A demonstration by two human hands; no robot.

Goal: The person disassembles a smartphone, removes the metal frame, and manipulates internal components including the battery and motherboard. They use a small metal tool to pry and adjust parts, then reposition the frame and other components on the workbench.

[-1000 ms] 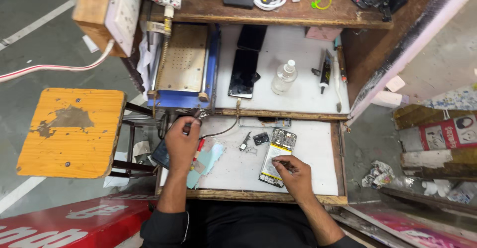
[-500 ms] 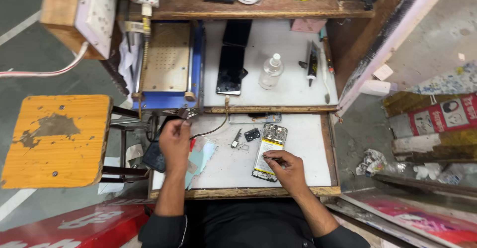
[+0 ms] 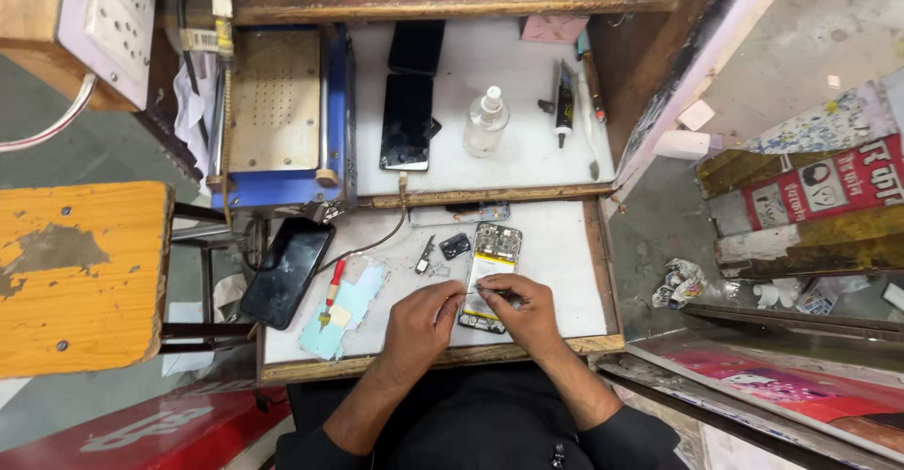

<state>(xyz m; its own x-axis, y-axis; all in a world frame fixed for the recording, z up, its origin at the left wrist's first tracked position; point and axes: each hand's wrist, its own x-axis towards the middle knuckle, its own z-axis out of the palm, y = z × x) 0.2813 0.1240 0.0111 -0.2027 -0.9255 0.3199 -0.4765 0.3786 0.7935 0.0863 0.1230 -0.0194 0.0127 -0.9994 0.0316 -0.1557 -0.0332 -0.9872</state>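
Seen from above, an opened phone [image 3: 490, 267] lies back-off on the white bench, its removed small parts [image 3: 443, 249] beside it, while the left hand [image 3: 421, 319] steadies it and the right hand [image 3: 521, 308] pinches thin tweezers [image 3: 490, 288] over its battery.

— Bright, even daylight; soft shadows only, under the upper shelf [image 3: 452, 4].
— Sharp at centre, hands [image 3: 471, 315] slightly soft, perhaps from motion. Faint glare on the dark phone screen [image 3: 407, 121]. Edges bowed, wide-angle.
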